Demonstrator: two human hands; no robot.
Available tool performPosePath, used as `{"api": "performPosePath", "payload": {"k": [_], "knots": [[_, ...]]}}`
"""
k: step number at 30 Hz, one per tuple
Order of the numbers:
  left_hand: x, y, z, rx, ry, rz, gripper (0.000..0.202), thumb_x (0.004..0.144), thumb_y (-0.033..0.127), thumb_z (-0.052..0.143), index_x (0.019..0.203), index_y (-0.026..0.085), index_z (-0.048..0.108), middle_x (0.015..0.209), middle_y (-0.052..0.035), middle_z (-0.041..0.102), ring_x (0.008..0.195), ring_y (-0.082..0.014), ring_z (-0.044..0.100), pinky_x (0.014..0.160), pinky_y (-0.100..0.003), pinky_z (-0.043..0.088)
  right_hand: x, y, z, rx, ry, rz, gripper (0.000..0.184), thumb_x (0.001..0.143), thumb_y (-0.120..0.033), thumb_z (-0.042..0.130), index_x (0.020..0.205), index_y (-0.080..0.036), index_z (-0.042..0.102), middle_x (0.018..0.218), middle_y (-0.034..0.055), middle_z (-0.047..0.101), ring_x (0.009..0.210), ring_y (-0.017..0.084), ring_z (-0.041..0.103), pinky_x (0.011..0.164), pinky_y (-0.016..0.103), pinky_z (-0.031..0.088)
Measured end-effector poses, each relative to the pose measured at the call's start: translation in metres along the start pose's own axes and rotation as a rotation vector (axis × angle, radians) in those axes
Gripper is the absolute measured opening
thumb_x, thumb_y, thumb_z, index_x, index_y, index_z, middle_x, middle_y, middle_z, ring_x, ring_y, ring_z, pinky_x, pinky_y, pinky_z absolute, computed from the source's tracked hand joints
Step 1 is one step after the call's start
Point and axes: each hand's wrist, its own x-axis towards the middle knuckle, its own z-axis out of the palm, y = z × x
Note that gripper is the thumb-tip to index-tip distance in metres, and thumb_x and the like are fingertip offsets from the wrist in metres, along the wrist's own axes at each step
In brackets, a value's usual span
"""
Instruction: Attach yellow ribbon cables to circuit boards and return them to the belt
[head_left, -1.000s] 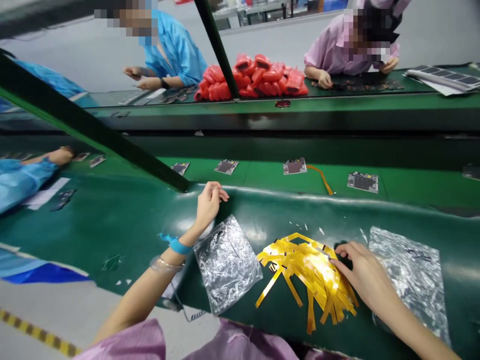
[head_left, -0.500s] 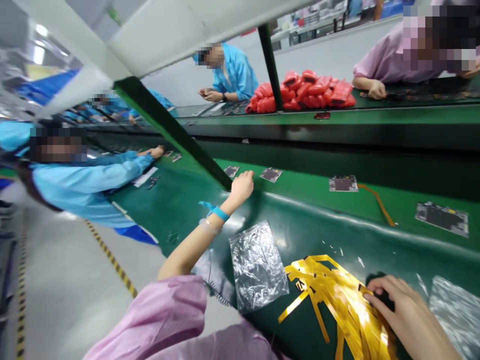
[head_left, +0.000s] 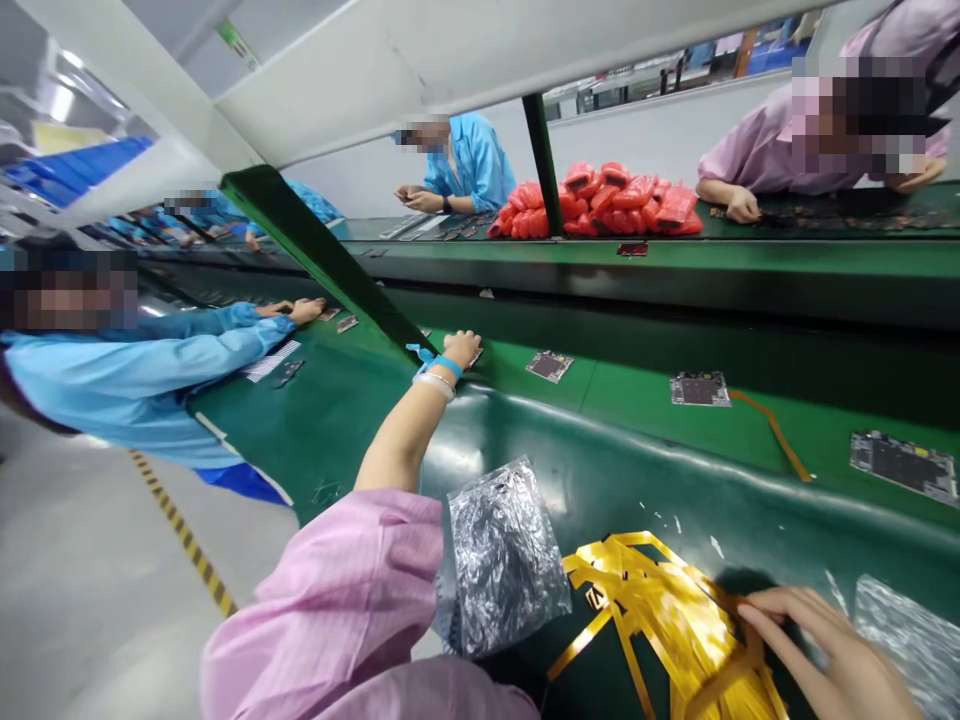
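Observation:
My left hand (head_left: 461,347) reaches out over the green belt, its fingers closed at a circuit board (head_left: 475,357) that shows only at one edge. A blue band (head_left: 442,362) and a clear bangle ring that wrist. Down at the lower right, my right hand (head_left: 832,640) pinches the end of a flex cable (head_left: 739,665) between thumb and fingers. Beneath it spreads a heap of yellow-orange flex cables (head_left: 660,610). Left of the heap lies a clear plastic bag (head_left: 510,560); a second clear bag (head_left: 911,635) is beyond my right hand.
On the belt lie a circuit board (head_left: 550,365), another board (head_left: 700,389) with an orange cable, and a larger one (head_left: 904,465). A slanted green post (head_left: 330,260) stands by my left hand. Red wrapped packages (head_left: 600,200) and co-workers are across the line.
My left hand has come down onto a circuit board on the belt and its fingers have closed there. My right hand has drawn a flex cable slightly off the heap. The view has shifted a little.

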Motion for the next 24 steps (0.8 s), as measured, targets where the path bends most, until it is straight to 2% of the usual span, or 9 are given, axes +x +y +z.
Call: {"api": "performPosePath", "payload": {"k": [5,8,10,13,16,18,20,22,24], "knots": [[0.0,-0.004,-0.016,0.056,-0.034,-0.056,0.036,0.098,0.036,0.063,0.127,0.015,0.061,0.127,-0.011,0.063,0.11,-0.025,0.065,0.094,-0.047,0.056,-0.003,-0.013,-0.002,0.184,0.104,0.214,0.035,0.089,-0.059,0.06,0.102,-0.027,0.071,0.103,0.0069,0.078,0.095,0.025,0.076,0.071,0.024,0.061],[-0.011,0.002,-0.036,0.01,-0.013,0.009,0.032,0.097,0.04,0.064,0.115,0.014,0.065,0.118,-0.0094,0.067,0.108,-0.0241,0.064,0.097,-0.048,0.052,0.001,-0.033,-0.004,0.368,0.166,0.242,0.037,0.094,-0.06,0.053,0.101,-0.025,0.064,0.077,0.0047,0.072,0.076,0.023,0.074,0.069,0.026,0.061],[-0.026,0.015,-0.047,-0.054,0.019,0.081,0.025,0.09,0.039,0.071,0.096,0.015,0.068,0.104,-0.0078,0.07,0.107,-0.0253,0.064,0.099,-0.043,0.047,0.005,-0.047,-0.007,0.438,0.166,0.275,0.037,0.094,-0.061,0.054,0.104,-0.026,0.061,0.061,-0.0009,0.06,0.058,0.02,0.065,0.057,0.027,0.059],[-0.064,0.057,-0.047,-0.197,0.085,0.21,0.022,0.081,0.034,0.078,0.078,0.018,0.063,0.094,-0.0069,0.069,0.104,-0.0271,0.064,0.091,-0.033,0.044,0.014,-0.068,-0.009,0.454,0.123,0.332,0.042,0.087,-0.062,0.063,0.106,-0.025,0.062,0.062,-0.0024,0.054,0.053,0.018,0.057,0.045,0.026,0.053],[-0.125,0.12,-0.022,-0.38,0.133,0.321,0.024,0.094,0.04,0.062,0.088,0.017,0.057,0.094,-0.0052,0.067,0.092,-0.0207,0.064,0.081,-0.029,0.047,0.023,-0.093,-0.006,0.402,0.176,0.324,0.04,0.082,-0.061,0.067,0.094,-0.023,0.066,0.061,-0.0044,0.043,0.053,0.016,0.049,0.046,0.025,0.049],[-0.172,0.164,0.003,-0.532,0.101,0.399,0.027,0.1,0.044,0.052,0.092,0.019,0.051,0.093,-0.0025,0.065,0.085,-0.0156,0.063,0.075,-0.025,0.048,0.027,-0.109,-0.002,0.36,0.222,0.282,0.035,0.084,-0.056,0.067,0.09,-0.022,0.068,0.059,-0.0072,0.031,0.05,0.013,0.041,0.048,0.024,0.044],[-0.218,0.2,0.023,-0.93,-0.013,0.465,0.029,0.098,0.044,0.057,0.087,0.019,0.047,0.083,0.0005,0.059,0.076,-0.0131,0.057,0.067,-0.023,0.045,0.029,-0.122,0.002,0.336,0.246,0.222,0.031,0.086,-0.052,0.066,0.091,-0.022,0.069,0.059,-0.0079,0.027,0.05,0.012,0.037,0.05,0.024,0.04],[-0.253,0.225,0.033,-1.1,-0.082,0.494,0.033,0.094,0.041,0.064,0.078,0.019,0.044,0.078,0.0022,0.052,0.071,-0.0113,0.049,0.063,-0.022,0.04,0.028,-0.129,0.005,0.32,0.262,0.171,0.029,0.088,-0.05,0.065,0.091,-0.021,0.07,0.059,-0.0082,0.026,0.05,0.012,0.035,0.051,0.025,0.037],[-0.274,0.238,0.035,-1.157,-0.119,0.506,0.036,0.093,0.038,0.067,0.075,0.019,0.042,0.077,0.0029,0.049,0.069,-0.0104,0.044,0.062,-0.023,0.037,0.023,-0.129,0.007,0.294,0.276,0.156,0.027,0.09,-0.048,0.064,0.09,-0.022,0.07,0.059,-0.0081,0.026,0.05,0.012,0.033,0.051,0.025,0.035]]}}
